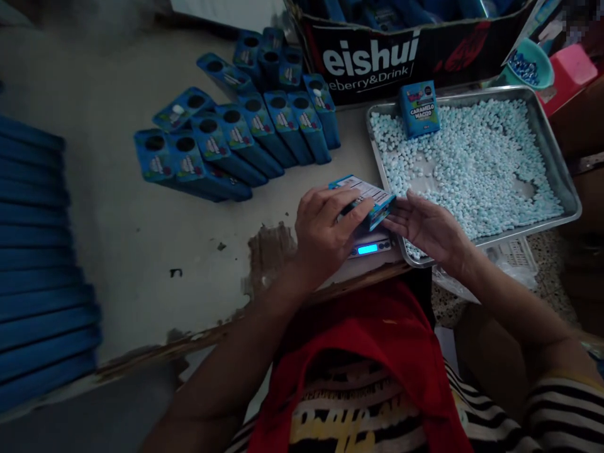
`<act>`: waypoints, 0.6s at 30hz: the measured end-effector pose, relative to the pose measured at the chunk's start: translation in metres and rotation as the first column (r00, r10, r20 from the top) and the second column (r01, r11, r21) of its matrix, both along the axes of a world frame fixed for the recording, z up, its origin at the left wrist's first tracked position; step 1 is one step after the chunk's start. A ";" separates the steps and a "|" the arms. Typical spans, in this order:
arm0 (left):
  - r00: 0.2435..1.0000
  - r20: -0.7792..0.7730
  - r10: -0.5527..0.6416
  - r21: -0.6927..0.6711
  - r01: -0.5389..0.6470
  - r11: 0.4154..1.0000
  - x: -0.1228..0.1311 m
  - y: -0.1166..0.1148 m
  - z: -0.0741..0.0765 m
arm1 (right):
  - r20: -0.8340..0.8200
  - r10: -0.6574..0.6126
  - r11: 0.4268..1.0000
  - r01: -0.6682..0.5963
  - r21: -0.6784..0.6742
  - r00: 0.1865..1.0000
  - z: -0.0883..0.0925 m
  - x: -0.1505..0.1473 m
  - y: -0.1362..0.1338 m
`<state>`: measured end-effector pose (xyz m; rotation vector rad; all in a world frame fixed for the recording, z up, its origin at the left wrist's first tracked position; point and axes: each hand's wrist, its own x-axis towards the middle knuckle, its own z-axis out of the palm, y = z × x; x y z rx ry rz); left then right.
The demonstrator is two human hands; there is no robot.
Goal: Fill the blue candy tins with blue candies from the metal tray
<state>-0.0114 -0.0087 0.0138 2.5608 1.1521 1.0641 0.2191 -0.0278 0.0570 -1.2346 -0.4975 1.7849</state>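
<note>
Left hand point(330, 234): at picture centre, fingers curled together and clamped over the small blue carton point(365, 196), thumb along its near edge.

Right hand point(427, 228): at 3 o'clock of the carton, palm up, fingers straight and slightly apart, tips touching the carton's right end.

Small blue carton: tilted, white printed panel uppermost, print too small to read. Held just above the pocket scale point(370, 248); display lit blue, digits unreadable.

At 2 o'clock: metal tray point(564, 173) holding pale blue candy pieces point(472, 163). Upright in its far left corner: blue box point(419, 108) lettered "CARAMELO MACIZO".

At 12 o'clock: cardboard case point(401, 60) printed "eishui" and, cut off at the left, "eberry&Drink".

At 10 to 11 o'clock: rows of blue cartons point(236, 132) lying on the table point(117, 251), each with a round dark window.

At 9 o'clock: stack of flat blue sheets point(38, 264), blurred.
</note>
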 end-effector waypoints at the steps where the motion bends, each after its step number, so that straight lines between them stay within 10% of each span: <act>1: 1.000 -0.003 0.005 0.012 -0.005 1.000 -0.003 -0.004 0.003 | -0.004 0.013 1.000 -0.013 -0.001 1.000 0.001 0.001 0.001; 8: 0.999 -0.045 0.016 0.005 -0.016 1.000 -0.016 -0.018 0.026 | -0.023 0.027 0.998 -0.025 0.053 0.999 0.008 -0.002 0.002; 18: 0.989 0.089 0.121 -0.046 -0.117 0.992 -0.009 -0.014 0.002 | 0.110 0.108 0.993 -0.112 0.025 0.988 0.007 0.001 0.014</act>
